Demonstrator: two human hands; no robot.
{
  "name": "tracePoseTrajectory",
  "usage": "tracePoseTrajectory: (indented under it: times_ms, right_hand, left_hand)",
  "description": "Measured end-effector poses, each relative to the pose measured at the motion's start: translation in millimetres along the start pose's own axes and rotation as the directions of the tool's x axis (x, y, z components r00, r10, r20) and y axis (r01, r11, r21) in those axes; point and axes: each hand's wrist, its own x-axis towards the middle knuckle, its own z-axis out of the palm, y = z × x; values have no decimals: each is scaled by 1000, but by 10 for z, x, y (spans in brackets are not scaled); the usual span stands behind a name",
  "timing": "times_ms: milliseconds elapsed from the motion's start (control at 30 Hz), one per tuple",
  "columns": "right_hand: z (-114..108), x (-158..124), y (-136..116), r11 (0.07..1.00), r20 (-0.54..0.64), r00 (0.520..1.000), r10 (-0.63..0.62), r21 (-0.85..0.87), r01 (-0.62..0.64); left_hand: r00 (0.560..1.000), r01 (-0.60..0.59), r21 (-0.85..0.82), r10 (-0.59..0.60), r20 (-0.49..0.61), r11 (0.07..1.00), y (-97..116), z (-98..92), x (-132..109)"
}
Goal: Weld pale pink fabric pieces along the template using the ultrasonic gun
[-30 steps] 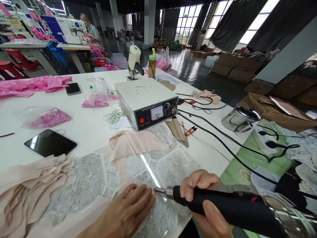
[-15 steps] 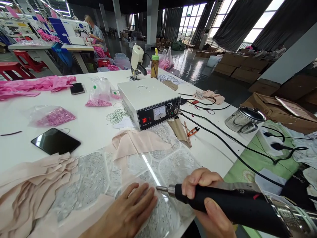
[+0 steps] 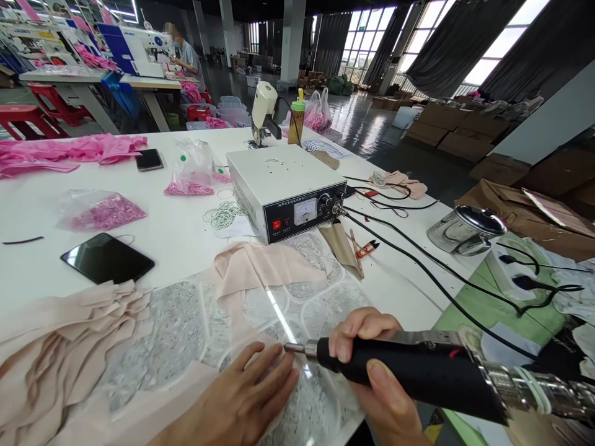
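Observation:
My right hand (image 3: 372,365) is closed round a black handheld tool (image 3: 413,371) with a short metal tip (image 3: 295,348). The tip points left and sits just above the fingertips of my left hand (image 3: 242,396). My left hand lies flat, fingers stretched, pressing a strip of beige fabric (image 3: 260,266) onto a glass plate (image 3: 186,322) with a grey patterned sheet under it. A black cable (image 3: 418,266) runs from the tool's side of the table to a white control box (image 3: 283,189) with a meter and knobs.
A pile of beige fabric pieces (image 3: 60,334) lies at the left, a black phone (image 3: 108,258) behind it. Bags of pink parts (image 3: 105,210), white rings (image 3: 223,215), small snips (image 3: 367,249) and a steel pot (image 3: 465,230) are around. A person sits at a sewing machine (image 3: 139,52) far back.
The view has shifted slightly, so everything sits a little further right and up. The tool tip stays by my left fingertips; both hands keep their hold.

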Motion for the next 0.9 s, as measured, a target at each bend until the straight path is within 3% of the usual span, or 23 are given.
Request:
tracePoseTrajectory:
  times_ms: [133,300,433,567,733,900]
  right_hand:
    - [-1,-11,24,1000,19,1000,-3,-14,3]
    - [-11,5,62,1000,46,999,-9,-28,10]
    - [1,17,-37,1000,0,1000,-9,-19,9]
    - [-4,-32,-179,1000,-46,999,6,-13,-6]
    - [-70,-117,-205,998,-19,999,32,-47,-33]
    - [-153,-240,-291,990,9,994,110,-90,-109]
  left_hand:
    - [997,-29,-4,29,-66,1000,-20,38,-3]
    - [999,-23,-9,23,-35,1000,-8,42,-2]
    - [1000,11,-25,-11,1,1000,12,-7,17]
    - [995,-42,16,43,-88,999,36,-93,-38]
    - [987,-71,20,68,148,997,102,-197,-200]
    - [980,-126,-67,134,144,990,170,-325,-216]
